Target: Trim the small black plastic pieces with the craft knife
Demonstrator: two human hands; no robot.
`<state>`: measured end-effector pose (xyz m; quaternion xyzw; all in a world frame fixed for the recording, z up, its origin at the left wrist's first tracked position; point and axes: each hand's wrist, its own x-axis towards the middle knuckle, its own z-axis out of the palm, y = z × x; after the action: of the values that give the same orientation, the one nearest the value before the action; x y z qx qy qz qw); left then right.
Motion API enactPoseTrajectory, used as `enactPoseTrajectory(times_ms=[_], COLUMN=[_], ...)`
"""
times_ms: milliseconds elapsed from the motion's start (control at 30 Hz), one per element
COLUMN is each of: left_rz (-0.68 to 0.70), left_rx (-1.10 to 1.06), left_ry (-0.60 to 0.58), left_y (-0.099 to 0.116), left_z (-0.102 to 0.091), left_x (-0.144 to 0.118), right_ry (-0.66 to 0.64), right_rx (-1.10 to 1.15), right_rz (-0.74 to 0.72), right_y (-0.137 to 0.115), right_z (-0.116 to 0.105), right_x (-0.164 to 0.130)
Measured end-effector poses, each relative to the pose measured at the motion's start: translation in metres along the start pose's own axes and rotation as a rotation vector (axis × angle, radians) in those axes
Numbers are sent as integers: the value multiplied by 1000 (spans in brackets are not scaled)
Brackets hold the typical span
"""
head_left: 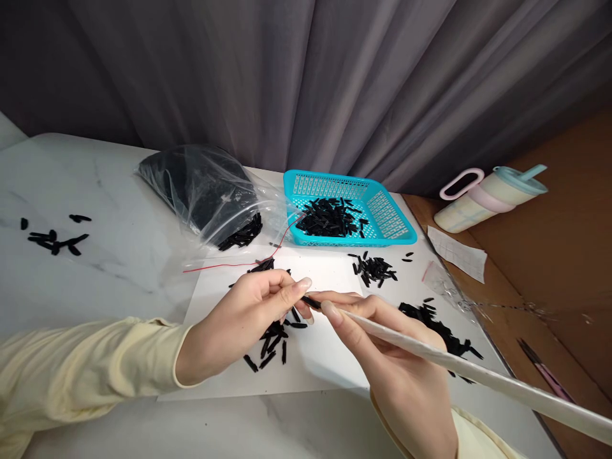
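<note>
A small black piece (310,302) sits pinched between the fingertips of the left hand (239,325), meeting the tip of a long white rod (430,350) that the right hand (406,376) grips closed, above the white sheet (325,363). Some pieces already lie in the blue basket (396,220); many more loose pieces (272,338) remain on the sheet and in the clear bag (205,191), so much work looks left.
</note>
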<state>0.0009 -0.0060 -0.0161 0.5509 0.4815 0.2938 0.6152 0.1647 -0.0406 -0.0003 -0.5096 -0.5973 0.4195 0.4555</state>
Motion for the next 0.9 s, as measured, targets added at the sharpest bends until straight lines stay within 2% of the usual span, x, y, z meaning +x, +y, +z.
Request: enactPoseTrajectory(times_ms=[200,467,700,900], left_rz=[2,73,49,69], left_rx=[9,-5,34,3], left_ry=[7,1,-13,-29], left_y=[1,6,3,5], left_z=[0,0,-1,0], left_x=[-1,-2,-1,-2], right_ry=[2,-14,-50,-81], right_rx=[-18,-18,12,65], right_rz=[1,32,52,161], right_y=[-2,-2,-1,-7], right_z=[0,-5,-6,-9], right_x=[1,3,6,11])
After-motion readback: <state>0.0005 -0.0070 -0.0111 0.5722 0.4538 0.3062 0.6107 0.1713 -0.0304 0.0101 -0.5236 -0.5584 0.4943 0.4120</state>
